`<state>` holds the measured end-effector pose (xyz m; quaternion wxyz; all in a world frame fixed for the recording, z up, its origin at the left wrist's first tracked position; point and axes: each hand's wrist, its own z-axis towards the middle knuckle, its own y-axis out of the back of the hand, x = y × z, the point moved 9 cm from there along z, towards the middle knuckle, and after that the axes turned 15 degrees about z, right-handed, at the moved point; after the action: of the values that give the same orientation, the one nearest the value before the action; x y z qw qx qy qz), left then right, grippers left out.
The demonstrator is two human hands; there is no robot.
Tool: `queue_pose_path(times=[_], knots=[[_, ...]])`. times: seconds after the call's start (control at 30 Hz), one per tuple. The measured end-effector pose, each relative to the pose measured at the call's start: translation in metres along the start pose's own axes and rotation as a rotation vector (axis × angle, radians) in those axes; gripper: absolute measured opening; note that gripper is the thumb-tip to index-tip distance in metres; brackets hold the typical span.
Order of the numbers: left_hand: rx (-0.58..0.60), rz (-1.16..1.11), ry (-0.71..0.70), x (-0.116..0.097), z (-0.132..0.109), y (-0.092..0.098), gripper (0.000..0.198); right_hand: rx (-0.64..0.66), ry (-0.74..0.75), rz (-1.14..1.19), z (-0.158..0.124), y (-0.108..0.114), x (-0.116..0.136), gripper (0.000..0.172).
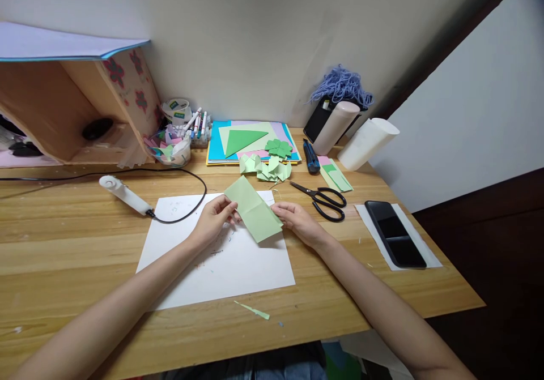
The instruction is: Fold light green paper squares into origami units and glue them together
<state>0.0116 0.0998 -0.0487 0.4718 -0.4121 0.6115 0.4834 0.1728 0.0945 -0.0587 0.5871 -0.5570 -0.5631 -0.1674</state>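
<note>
A light green folded paper (255,210), creased across its middle, is tilted above a white sheet (187,278) on the desk. My left hand (217,216) pinches its left edge between thumb and fingers. At the paper's right edge, my right hand (300,221) grips it near a corner where the layers show apart. Just beyond the paper lie cut light green paper pieces (272,169) and a darker green paper flower (279,148). Black-handled scissors (321,199) rest to the right of my right hand, blades pointing left.
A white corded tool (125,194) lies at left, its cable looping behind the sheet. Coloured papers (216,148), a box cutter (311,157), a tub of scraps (172,150) and markers (199,122) stand farther back. A phone (395,233) lies right; a green strip (254,310) in front.
</note>
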Motion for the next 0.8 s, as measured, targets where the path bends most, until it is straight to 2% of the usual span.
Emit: queue_pose_path(times=[0.17, 0.27, 0.57, 0.8], knots=[[0.007, -0.009, 0.001, 0.0, -0.001, -0.002, 0.022, 0.017, 0.154, -0.135, -0.003, -0.01, 0.013, 0.031], [0.007, -0.027, 0.002, -0.001, -0.001, -0.003, 0.022, 0.02, 0.216, -0.15, -0.005, -0.015, 0.017, 0.028], [0.009, -0.081, 0.026, 0.0, -0.001, -0.002, 0.025, 0.014, 0.185, -0.189, -0.006, -0.017, 0.015, 0.027], [0.017, -0.085, 0.024, 0.0, 0.0, -0.002, 0.025, 0.074, 0.173, -0.264, -0.004, -0.024, 0.015, 0.031]])
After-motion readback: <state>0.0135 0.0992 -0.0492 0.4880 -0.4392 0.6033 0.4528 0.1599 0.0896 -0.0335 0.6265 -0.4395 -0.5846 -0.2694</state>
